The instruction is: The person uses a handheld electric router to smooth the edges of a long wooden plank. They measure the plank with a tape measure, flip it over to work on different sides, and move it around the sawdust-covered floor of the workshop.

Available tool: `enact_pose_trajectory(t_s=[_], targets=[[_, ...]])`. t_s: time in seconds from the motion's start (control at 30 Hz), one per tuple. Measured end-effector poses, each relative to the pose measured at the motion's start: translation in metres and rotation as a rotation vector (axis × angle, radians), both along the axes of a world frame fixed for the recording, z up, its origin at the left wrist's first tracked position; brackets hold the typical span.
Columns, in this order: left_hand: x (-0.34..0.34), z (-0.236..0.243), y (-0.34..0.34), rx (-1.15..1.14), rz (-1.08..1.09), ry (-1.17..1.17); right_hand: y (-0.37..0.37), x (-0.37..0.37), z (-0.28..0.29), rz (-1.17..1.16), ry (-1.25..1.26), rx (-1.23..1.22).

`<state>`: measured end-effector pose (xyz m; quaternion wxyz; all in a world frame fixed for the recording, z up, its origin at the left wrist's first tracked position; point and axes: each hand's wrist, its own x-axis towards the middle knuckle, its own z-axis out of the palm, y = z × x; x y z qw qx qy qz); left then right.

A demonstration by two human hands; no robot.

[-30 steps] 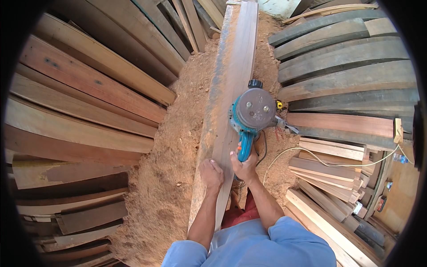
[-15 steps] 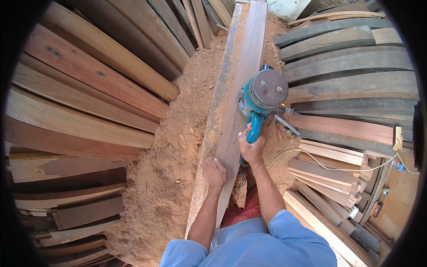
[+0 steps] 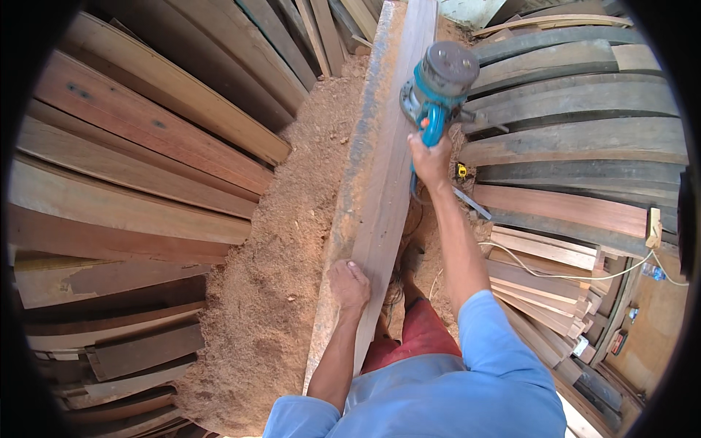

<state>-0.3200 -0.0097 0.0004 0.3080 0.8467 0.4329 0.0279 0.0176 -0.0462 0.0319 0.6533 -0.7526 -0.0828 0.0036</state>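
Farther along the board (image 3: pixel 385 190) than in the earlier frame, our right hand (image 3: pixel 432 158) and the blue-green router (image 3: pixel 443 77) now sit toward its far end, with our right arm stretched out, while our left hand (image 3: pixel 349 285) keeps its place on the near part.

Nearest are our blue shirt (image 3: pixel 445 401) and red shorts (image 3: pixel 416 336), close to the board's right side. Just beyond, our left hand rests with bent fingers at the board's left edge; we cannot tell whether it pinches the wood or only presses on it. To its left, sawdust (image 3: pixel 281 241) covers the ground. On the right, a pale cord (image 3: pixel 548 274) curves past short timber (image 3: pixel 544 255).

Farther on, our right hand is wrapped around the router's handle. The router stands at the board's right edge, its round body overhanging to the right. A small yellow object (image 3: pixel 461 170) lies right of our forearm.

We judge the pass along this edge to be well beyond halfway: the longer stretch lies on the near side of the router, and a shorter one remains on the far side. Whether the near edge is already shaped, we cannot make out.
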Motion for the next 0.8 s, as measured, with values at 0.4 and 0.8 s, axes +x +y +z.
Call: enact_pose_trajectory(t_s=[0.4, 0.8], targets=[[-0.04, 0.075, -0.031, -0.074, -0.196, 0.432, 0.026, 0.097, -0.003, -0.032, -0.059, -0.022], [-0.06, 0.057, -0.069, 0.025, -0.23, 0.318, -0.012, 0.054, 0.01, -0.02, -0.135, -0.107]])
